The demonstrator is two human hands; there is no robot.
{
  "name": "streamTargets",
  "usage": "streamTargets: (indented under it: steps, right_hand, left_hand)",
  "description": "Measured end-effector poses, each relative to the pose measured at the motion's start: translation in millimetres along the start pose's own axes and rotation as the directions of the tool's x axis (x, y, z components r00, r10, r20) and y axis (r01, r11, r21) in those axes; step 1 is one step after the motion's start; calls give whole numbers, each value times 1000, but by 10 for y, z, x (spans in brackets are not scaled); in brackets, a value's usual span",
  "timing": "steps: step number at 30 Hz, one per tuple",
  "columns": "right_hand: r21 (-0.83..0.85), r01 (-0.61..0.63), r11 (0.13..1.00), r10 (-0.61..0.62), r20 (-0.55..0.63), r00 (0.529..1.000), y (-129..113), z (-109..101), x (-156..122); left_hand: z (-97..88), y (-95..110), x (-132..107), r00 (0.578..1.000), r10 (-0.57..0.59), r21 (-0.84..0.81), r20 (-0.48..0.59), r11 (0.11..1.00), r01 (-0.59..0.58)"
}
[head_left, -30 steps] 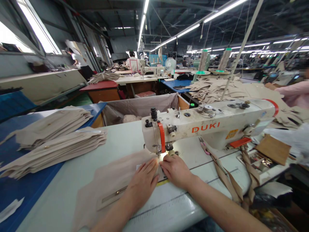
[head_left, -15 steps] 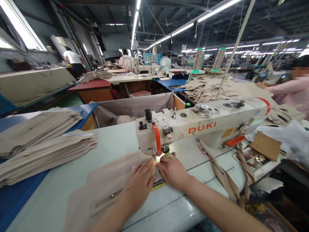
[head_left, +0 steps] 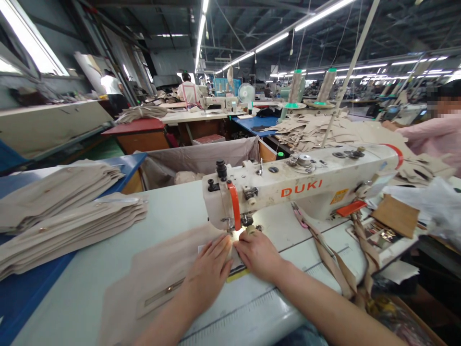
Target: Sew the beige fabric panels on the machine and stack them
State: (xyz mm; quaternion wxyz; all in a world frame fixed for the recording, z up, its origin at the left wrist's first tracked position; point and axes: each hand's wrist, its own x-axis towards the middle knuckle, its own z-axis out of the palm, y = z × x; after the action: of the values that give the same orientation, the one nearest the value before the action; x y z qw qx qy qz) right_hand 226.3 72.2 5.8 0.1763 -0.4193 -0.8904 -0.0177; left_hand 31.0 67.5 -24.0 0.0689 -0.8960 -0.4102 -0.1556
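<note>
Left hand [head_left: 211, 271] on fabric [head_left: 162, 262]; tabletop [head_left: 173, 206] extends past the fabric's far edge.

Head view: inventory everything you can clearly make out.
Metal DUKI sewing machine: one, white, centre
Sewing table: one, pale green, beneath machine
Flat zippered fabric piece: one, beige, on table
Layered fabric stacks: two, beige, left
Flat side table: one, blue, left
Metal snips: one, pink handles, right
Long fabric strips: several, tan, right
Tall thread cones: two, greyish, behind machine
Heaped cut pieces: many, beige, behind machine
Flat square piece: one, brown, far right
People: at least three, white or pink tops, background
Left grip, bare hand: one, on fabric
Right grip, bare hand: one, below machine head
</note>
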Motion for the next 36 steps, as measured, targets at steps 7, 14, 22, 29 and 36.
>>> streamTargets:
  steps: [7, 14, 22, 29, 36]
  right_hand:
    - [-19, -7, 1000, 7, -7, 1000, -3, 1, 2]
    - [-13, -19, 1000, 19, -28, 999, 2, -11, -16]
    - [61, 65, 996, -55, -157, 986, 19, 55, -95]
    - [131, 144, 981, -112, -225, 968, 45, 108, -141]
    - [188, 180, 966, -131, -247, 960, 30, 111, -197]
  left_hand:
    - [-15, -45, 79, 999, -45, -24, 31, 999, 45]
    - [-52, -80, 189, 990, -94, -23, 109, 995, 97]
    - [-225, 10, -274, 975, -110, -4, 191, 994, 112]
    - [-562, 83, -793, 951, -295, 142, -93, 941, 306]
    - [-667, 130, -1717, 900, -238, 25, 366, 969, 247]
